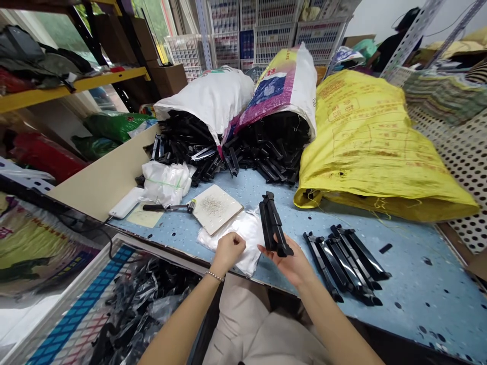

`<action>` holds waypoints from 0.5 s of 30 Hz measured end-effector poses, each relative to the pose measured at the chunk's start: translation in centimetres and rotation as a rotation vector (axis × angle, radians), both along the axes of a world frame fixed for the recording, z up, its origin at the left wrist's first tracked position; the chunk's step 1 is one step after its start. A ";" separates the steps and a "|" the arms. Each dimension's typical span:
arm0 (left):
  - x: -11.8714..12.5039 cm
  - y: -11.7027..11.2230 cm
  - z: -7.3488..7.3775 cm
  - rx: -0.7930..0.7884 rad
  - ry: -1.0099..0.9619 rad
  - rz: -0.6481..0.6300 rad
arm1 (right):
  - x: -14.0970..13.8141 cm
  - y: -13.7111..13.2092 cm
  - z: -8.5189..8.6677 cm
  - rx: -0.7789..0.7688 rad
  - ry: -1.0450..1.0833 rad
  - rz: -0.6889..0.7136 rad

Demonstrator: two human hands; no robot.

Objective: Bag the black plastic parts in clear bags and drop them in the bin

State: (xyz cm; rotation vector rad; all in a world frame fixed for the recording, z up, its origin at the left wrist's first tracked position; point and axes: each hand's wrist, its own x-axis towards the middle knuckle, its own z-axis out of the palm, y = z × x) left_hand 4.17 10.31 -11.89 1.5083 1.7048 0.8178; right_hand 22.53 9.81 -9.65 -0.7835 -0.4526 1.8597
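My right hand [289,263] grips a pair of long black plastic parts [273,223], held upright and tilted over the blue worktop. Close by, my left hand [229,249] is closed with its fingers curled together; whatever it may hold is hidden. Under and beside that hand lies a crumpled white plastic bag [249,238]. A square pale board [216,207] strewn with tiny metal bits rests partly on the bag. To the right of my right hand, several similar black parts [344,263] lie side by side on the worktop.
Black parts [266,159] spill from a white sack [213,94] and a printed sack [283,86]. A yellow sack [373,147] lies right. A screwdriver-like tool [167,208], white bundle [167,180] and white device [126,203] are left. Below stands a crate [81,304] of bagged black pieces.
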 end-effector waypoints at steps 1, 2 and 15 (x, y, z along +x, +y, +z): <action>0.3 -0.3 0.0 0.017 0.006 0.009 | -0.1 0.1 -0.2 -0.006 0.027 -0.014; 0.7 -0.6 0.1 0.046 0.016 0.004 | -0.1 0.3 -0.4 -0.016 0.050 -0.030; 0.7 1.4 -0.2 0.014 0.079 -0.121 | 1.8 0.2 -0.6 -0.063 0.142 -0.111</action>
